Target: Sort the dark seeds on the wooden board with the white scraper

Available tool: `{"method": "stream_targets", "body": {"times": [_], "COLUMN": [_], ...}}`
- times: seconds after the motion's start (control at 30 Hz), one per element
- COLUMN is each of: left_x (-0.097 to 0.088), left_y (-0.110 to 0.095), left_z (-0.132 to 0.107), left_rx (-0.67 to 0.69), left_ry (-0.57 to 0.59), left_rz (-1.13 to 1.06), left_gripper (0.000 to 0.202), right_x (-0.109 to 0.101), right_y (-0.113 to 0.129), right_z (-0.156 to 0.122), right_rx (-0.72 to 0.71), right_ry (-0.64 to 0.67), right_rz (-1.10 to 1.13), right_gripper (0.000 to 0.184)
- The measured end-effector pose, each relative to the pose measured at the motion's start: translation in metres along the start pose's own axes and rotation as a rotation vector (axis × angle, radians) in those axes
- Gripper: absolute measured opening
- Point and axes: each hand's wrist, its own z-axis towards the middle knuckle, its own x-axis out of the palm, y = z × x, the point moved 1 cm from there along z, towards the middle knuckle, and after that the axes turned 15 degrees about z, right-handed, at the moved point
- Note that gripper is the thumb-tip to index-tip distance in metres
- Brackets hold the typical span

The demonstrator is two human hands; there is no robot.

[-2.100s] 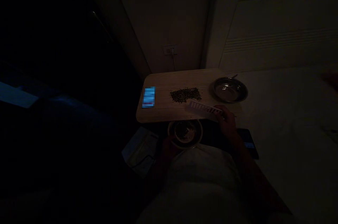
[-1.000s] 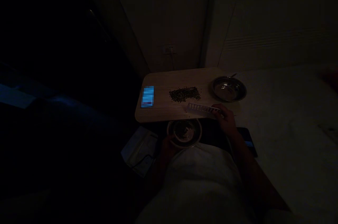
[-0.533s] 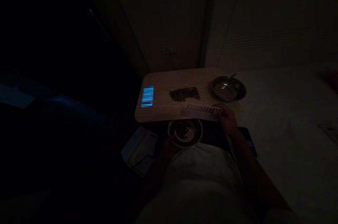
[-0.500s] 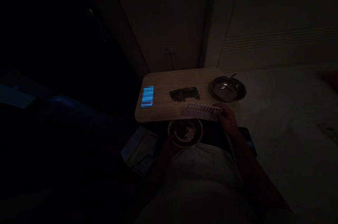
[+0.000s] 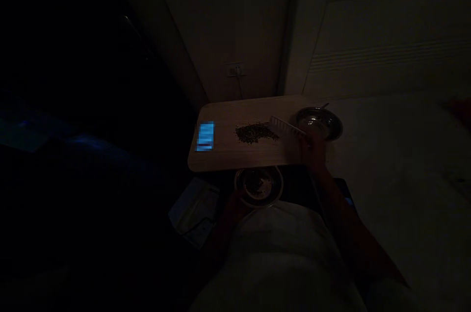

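Note:
My right hand (image 5: 314, 150) grips a pale slotted plastic piece (image 5: 286, 128), shaped like a flat rack or ice-tray. Its far end touches or hovers over the right end of a pile of small dark grains or seeds (image 5: 253, 133) on the wooden table; the dark hides which. Below the table's front edge, my left hand (image 5: 235, 205) holds a metal bowl (image 5: 278, 188) by its left side. Some dark bits lie inside that bowl. Most of the left fingers are lost in shadow.
On the right end of the small wooden table (image 5: 224, 157) stands a second metal bowl (image 5: 336, 128) with a handle sticking up behind it. A lit phone-like screen (image 5: 205, 136) lies at the left. A wall socket (image 5: 235, 70) with a plugged cable is behind.
My right hand has lifted the slotted piece from the table's front edge back toward the pile's right end, turning it to a slant. My left hand and its bowl stay in place.

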Motion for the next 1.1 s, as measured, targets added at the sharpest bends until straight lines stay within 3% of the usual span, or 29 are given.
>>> {"method": "stream_targets", "body": {"times": [0.17,0.33,0.53,0.83,1.1], "left_x": [0.009,0.013,0.022,0.012,0.017], "left_y": [-0.005,-0.006,-0.01,-0.006,-0.008], "left_z": [-0.001,-0.005,-0.008,-0.003,-0.005], "left_rx": [-0.008,-0.059,-0.052,-0.035,-0.035], "left_ry": [-0.031,-0.062,-0.059,-0.122,-0.092], "left_rz": [-0.035,-0.016,-0.031,-0.024,-0.016], "left_gripper": [0.04,0.032,0.034,0.035,0.045], "right_x": [0.017,0.019,0.012,0.021,0.008], "right_y": [-0.001,-0.004,0.001,-0.006,-0.004], "right_z": [0.013,0.016,0.02,0.024,0.02], "right_rx": [-0.054,-0.046,-0.042,-0.033,-0.048], "right_ry": [0.131,0.244,0.19,0.252,0.198], "right_rz": [-0.064,-0.065,-0.033,-0.028,0.009], "right_gripper": [0.032,0.031,0.031,0.032,0.03]}}
